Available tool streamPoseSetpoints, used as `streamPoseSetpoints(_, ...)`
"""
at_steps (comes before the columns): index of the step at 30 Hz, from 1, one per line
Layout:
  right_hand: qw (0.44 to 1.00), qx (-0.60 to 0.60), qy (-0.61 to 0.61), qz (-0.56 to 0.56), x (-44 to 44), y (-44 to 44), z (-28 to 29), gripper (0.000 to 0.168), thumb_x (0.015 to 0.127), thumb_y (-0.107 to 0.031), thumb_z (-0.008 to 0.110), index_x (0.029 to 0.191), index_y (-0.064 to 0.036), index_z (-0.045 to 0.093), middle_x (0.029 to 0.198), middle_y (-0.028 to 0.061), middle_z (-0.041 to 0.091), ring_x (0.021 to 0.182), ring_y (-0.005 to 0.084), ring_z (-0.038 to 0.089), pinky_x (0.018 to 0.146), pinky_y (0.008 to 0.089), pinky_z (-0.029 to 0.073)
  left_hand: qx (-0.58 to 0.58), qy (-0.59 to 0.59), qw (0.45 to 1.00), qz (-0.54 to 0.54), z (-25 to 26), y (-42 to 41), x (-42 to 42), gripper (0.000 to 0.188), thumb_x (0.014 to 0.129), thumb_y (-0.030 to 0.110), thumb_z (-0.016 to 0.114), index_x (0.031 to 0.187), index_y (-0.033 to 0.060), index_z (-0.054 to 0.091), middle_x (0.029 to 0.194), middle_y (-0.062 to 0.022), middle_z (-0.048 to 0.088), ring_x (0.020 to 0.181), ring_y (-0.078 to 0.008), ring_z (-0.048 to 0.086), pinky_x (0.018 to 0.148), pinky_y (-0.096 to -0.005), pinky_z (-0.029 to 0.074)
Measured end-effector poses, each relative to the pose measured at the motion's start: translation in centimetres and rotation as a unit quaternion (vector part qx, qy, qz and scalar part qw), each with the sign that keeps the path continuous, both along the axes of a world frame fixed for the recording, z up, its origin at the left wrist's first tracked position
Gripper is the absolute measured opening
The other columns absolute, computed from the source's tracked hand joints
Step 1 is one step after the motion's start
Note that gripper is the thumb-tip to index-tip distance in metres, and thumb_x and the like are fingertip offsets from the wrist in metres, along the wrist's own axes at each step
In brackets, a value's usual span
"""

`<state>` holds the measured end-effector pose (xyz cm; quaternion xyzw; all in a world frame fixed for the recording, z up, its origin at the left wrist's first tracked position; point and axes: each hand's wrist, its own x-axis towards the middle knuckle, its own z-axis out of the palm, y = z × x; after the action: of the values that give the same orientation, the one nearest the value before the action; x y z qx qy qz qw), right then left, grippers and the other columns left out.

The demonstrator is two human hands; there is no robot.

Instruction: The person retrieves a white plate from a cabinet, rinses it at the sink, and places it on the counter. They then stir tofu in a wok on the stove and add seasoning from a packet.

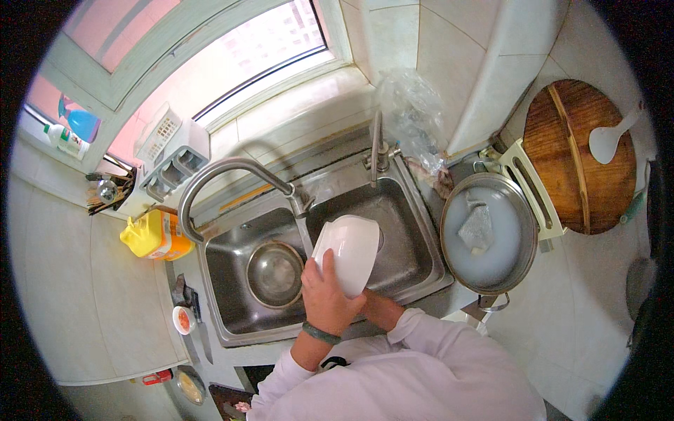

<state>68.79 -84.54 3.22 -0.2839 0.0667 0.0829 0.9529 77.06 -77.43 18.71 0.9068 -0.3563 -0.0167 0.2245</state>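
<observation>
My left hand (330, 289) grips a white bowl (348, 252), thumb and fingers spread along its side. The bowl is tilted and held above the divider and right basin of a double stainless-steel sink (405, 231). My right hand (380, 310) reaches in behind the bowl and my left hand; its fingers are hidden, so its grip does not show. A round metal basin (275, 273) sits in the left sink basin, below and left of my left hand. The curved faucet (226, 166) arches over the left basin.
Right of the sink stands a large pot (489, 273) of cloudy water with a cloth (476, 229) in it. A round wooden board (579, 158) leans beyond. Along the left counter are a yellow jug (158, 234), a small bowl (184, 320) and a knife (202, 337).
</observation>
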Motion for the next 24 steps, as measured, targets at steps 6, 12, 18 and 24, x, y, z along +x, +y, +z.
streamPoseSetpoints(6, 1.000, 0.009, 0.014, 0.001, 0.0, 0.3, 0.1, 0.053, 0.087, -0.028, 0.055, 0.131, -0.005, 0.036, 0.127, 0.0094, 0.046, 0.113, 0.0211, 0.048, 0.094, 0.0321, 0.041, 0.001, -0.004, 1.000, 0.006, 0.0, 0.6, -0.2, 0.095, 0.050, 0.021, 0.076, 0.131, 0.0034, 0.030, 0.120, -0.0299, 0.034, 0.105, -0.0448, 0.039, 0.087, -0.0478, 0.038)
streamPoseSetpoints(12, 1.000, 0.015, 0.016, 0.006, 0.2, 0.6, 0.1, 0.052, 0.087, -0.027, 0.054, 0.131, -0.006, 0.036, 0.127, 0.0093, 0.046, 0.113, 0.0209, 0.047, 0.094, 0.0322, 0.041, 0.003, -0.006, 1.000, 0.015, -0.4, 1.0, -0.2, 0.095, 0.050, 0.022, 0.076, 0.131, 0.0031, 0.029, 0.120, -0.0311, 0.033, 0.107, -0.0452, 0.039, 0.089, -0.0478, 0.037)
streamPoseSetpoints(18, 1.000, 0.020, 0.013, 0.008, 0.1, 0.8, 0.0, 0.051, 0.088, -0.027, 0.053, 0.131, -0.006, 0.036, 0.127, 0.0092, 0.046, 0.113, 0.0207, 0.047, 0.094, 0.0322, 0.041, -0.001, 0.006, 1.000, 0.017, -0.5, 1.3, -0.3, 0.096, 0.050, 0.022, 0.075, 0.132, 0.0027, 0.028, 0.120, -0.0314, 0.033, 0.107, -0.0455, 0.039, 0.089, -0.0479, 0.037)
streamPoseSetpoints(24, 0.999, 0.027, 0.013, 0.010, 0.4, 1.0, 0.1, 0.050, 0.088, -0.026, 0.052, 0.131, -0.006, 0.036, 0.127, 0.0090, 0.046, 0.113, 0.0204, 0.047, 0.094, 0.0322, 0.041, -0.009, 0.005, 1.000, 0.015, -0.8, 1.4, 0.0, 0.096, 0.050, 0.022, 0.074, 0.131, 0.0021, 0.028, 0.119, -0.0317, 0.033, 0.106, -0.0458, 0.039, 0.088, -0.0479, 0.038)
